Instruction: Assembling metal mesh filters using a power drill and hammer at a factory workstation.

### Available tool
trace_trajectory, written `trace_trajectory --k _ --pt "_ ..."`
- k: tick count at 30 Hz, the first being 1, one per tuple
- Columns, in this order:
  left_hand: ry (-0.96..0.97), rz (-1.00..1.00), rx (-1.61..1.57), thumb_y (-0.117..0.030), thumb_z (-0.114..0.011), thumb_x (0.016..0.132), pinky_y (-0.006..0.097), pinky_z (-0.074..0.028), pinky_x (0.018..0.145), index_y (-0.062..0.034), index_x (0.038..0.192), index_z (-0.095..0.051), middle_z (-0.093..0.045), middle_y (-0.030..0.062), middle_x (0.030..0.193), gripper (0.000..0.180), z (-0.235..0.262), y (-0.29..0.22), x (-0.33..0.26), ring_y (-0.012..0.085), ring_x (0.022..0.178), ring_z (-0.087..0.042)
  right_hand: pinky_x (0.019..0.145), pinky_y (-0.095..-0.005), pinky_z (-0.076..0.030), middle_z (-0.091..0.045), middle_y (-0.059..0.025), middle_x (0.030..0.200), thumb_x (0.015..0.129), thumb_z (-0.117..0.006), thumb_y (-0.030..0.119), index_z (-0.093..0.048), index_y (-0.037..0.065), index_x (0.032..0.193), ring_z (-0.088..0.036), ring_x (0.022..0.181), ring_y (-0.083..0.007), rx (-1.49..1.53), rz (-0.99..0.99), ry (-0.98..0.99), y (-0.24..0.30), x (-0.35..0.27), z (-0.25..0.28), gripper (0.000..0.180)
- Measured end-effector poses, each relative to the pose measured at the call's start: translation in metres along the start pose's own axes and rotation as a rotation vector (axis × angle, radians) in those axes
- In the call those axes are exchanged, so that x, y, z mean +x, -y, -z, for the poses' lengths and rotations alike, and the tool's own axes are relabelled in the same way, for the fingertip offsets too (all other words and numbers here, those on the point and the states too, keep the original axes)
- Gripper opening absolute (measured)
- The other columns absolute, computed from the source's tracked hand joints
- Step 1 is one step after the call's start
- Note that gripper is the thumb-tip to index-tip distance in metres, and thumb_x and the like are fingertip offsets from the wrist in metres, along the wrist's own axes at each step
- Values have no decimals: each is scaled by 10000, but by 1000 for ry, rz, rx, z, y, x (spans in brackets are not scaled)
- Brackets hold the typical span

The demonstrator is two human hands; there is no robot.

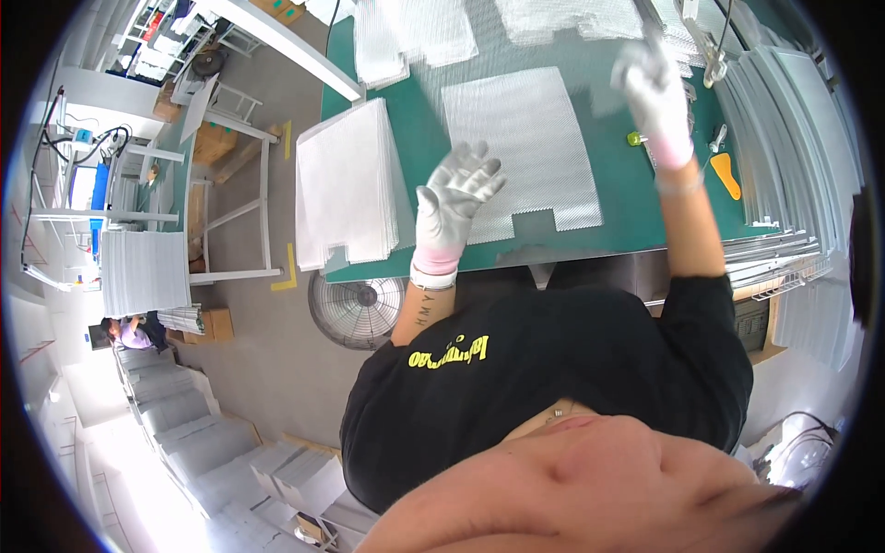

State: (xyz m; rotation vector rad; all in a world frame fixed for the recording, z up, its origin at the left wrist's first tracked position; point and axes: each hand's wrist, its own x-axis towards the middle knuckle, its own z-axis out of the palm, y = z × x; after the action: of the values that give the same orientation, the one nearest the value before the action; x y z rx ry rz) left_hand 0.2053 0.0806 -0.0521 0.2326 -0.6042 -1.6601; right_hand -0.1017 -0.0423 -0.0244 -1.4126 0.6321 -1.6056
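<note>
Head view: right hand [656, 97] motion-blurred

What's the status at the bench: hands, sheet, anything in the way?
Left hand gloved, fingers spread, over the mesh sheet's near left edge. Right hand gloved, raised above the far right side, blurred. Sheet flat on green mat. Stack of sheets lies left.

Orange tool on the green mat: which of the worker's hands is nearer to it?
Right. The right hand is raised just left of the orange tool; the left hand hovers far across the mesh sheet.
</note>
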Motion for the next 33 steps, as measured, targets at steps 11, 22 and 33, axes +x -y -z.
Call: trace_trajectory --k 11,22,33 --pt "-433 -2 1832 -309 -797 777 338 -535 680 16 1289 -542 -680 116 796 658 25 15 -33 232 661 -655 694 -306 -493 -580 -78 897 820 -664 90 -584 68 1323 -573 699 -181 -885 -341 60 11 -137 -42 510" --pt "-417 193 1968 -383 -776 775 405 -535 851 31 1340 -499 -682 247 1084 753 47 29 -32 373 967 -680 719 -357 -524 -597 -116 960 837 -660 150 -605 84 1264 -617 794 -280 -1108 -287 106 -20 -152 -35 436" --pt "-401 264 2095 -412 -756 789 401 -526 856 27 1418 -417 -645 217 1133 838 60 38 -34 355 1003 -646 770 -390 -539 -593 -145 1080 875 -647 197 -557 81 1320 -637 910 -324 -1267 -285 187 -38 -166 -29 469"
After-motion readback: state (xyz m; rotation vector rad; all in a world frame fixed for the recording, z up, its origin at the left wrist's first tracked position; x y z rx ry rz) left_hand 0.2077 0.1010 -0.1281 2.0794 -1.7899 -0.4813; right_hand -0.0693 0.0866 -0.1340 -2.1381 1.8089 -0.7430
